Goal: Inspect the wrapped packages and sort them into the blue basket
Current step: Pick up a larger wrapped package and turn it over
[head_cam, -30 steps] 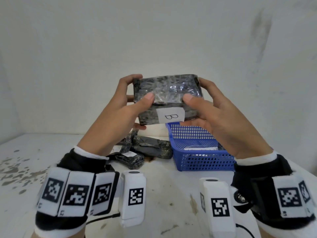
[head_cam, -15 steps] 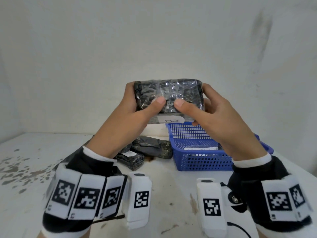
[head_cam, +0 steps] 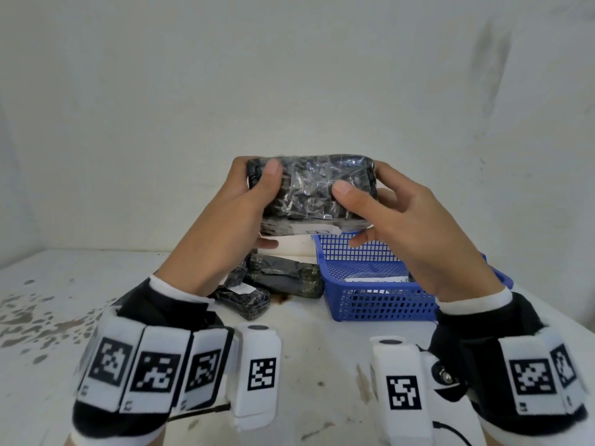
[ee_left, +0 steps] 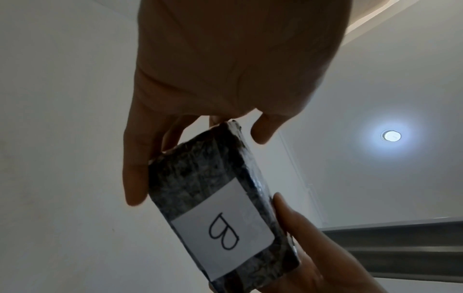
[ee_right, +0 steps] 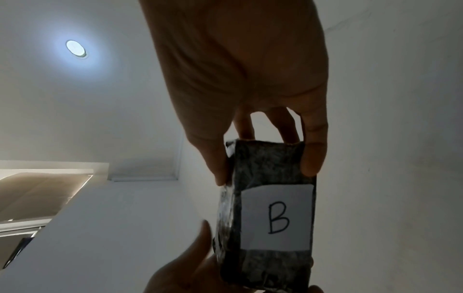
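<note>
A black package (head_cam: 310, 188) wrapped in clear film is held up in the air above the table, in front of the wall. My left hand (head_cam: 248, 201) grips its left end, thumb on top. My right hand (head_cam: 376, 204) grips its right end the same way. Its underside carries a white label with a "B" (ee_left: 221, 232) (ee_right: 278, 218), clear in both wrist views and only an edge in the head view. The blue basket (head_cam: 386, 304) stands below and to the right, with a white-labelled package partly seen inside.
Several more dark wrapped packages (head_cam: 283, 280) lie in a heap on the white table (head_cam: 322, 365), just left of the basket. The table top is stained at the left. A plain wall stands close behind.
The package has been tilted, so its labelled face has turned from facing me to facing down. Both hands have come lower with it and my thumbs have shifted on top.
</note>
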Available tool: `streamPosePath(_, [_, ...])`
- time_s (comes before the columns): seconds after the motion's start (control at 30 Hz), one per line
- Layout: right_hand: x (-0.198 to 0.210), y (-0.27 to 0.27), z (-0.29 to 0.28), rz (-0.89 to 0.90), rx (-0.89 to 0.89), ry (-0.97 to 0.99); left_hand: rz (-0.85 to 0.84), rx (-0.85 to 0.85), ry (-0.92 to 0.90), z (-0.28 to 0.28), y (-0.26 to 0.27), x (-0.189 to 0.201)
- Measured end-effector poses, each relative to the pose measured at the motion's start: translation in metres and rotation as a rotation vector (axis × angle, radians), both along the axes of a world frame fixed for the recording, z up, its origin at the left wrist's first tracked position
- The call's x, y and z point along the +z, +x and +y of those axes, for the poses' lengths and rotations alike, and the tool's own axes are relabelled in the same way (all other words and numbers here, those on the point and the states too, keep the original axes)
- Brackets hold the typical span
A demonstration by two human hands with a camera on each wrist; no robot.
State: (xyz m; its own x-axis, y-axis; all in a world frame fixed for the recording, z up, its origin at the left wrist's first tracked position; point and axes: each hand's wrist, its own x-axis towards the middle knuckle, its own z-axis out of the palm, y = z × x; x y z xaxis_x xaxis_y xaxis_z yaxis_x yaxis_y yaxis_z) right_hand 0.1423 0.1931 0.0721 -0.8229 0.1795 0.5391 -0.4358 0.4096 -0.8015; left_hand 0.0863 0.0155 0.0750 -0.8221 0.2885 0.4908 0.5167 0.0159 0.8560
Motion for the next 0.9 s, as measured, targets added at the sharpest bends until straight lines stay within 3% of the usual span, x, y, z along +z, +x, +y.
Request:
streamPosePath(0.3, [0.001,-0.002,0.003,-0.013,-0.012,-0.079,0.019,-0.011,0.004,0.001,-0.001,-0.001])
streamPosePath(0.9, [-0.001,0.000,-0.004,0.007,-0.077,0.048,0.049,-0.018,-0.050,0.004,0.001,-0.002])
